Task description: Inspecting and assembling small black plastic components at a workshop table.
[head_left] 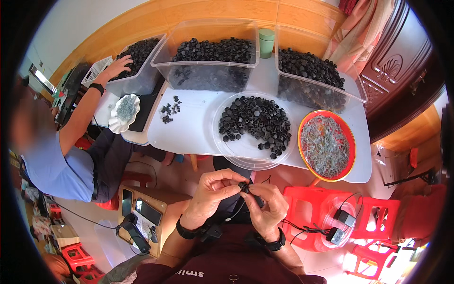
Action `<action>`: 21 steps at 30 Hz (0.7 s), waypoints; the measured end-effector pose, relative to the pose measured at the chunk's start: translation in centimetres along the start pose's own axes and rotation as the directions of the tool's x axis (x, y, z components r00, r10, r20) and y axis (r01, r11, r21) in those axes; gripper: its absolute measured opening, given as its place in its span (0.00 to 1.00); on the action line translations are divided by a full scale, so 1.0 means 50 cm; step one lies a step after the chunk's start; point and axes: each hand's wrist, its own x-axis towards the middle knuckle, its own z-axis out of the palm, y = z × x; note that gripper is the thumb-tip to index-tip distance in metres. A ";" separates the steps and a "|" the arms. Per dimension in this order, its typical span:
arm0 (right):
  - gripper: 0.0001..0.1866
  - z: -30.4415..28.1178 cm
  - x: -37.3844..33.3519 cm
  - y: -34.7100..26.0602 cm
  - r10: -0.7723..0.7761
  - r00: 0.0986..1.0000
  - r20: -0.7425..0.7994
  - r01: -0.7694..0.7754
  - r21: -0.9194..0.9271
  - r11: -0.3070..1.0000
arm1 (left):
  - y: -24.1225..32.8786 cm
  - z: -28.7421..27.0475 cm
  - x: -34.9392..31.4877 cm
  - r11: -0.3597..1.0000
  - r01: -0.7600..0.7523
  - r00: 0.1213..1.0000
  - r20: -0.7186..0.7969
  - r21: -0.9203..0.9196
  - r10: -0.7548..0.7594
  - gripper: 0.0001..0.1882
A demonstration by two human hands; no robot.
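Over my lap, just off the table's front edge, both my hands meet at a small round black plastic part (244, 186). My left hand (213, 193) pinches it between thumb and fingertips. From the other side my right hand (267, 203) grips it with thumb and forefinger. The fingers cover much of the part, so its exact kind is unclear. Beyond my hands, a clear round tray (236, 154) holds many loose black caps (255, 120). To its right stands a red basin with a yellow rim (351, 156), full of thin, clear-grey little pieces (325, 144).
Large clear bins (208, 78) of black parts line the table's back, near a green canister (266, 42). A few black pieces (170, 110) lie left of the tray. A co-worker (66, 161) reaches into the left bin beside a white dish (124, 125). Red stools (307, 213) and cables stand right.
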 end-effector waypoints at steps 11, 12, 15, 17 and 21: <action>0.14 0.009 -0.011 0.013 -0.254 0.964 -0.079 0.237 -0.177 0.955 | -0.005 0.004 -0.005 0.999 -0.005 1.000 -0.011 -0.041 0.005 0.10; 0.14 0.008 -0.012 0.014 -0.283 0.956 -0.082 0.264 -0.192 0.945 | -0.006 0.005 -0.006 0.999 -0.006 1.000 -0.009 -0.044 0.006 0.11; 0.14 0.004 -0.014 0.013 -0.280 0.958 -0.061 0.261 -0.223 0.939 | -0.006 0.006 -0.005 1.000 -0.009 1.000 -0.007 -0.027 0.008 0.11; 0.14 0.003 -0.015 0.012 -0.289 0.956 -0.053 0.270 -0.230 0.935 | -0.007 0.005 -0.006 1.000 -0.028 1.000 -0.005 -0.015 0.028 0.11; 0.14 0.005 -0.018 0.017 -0.320 0.946 -0.046 0.302 -0.223 0.927 | 0.002 0.013 -0.008 1.000 0.014 0.999 -0.048 -0.028 -0.016 0.11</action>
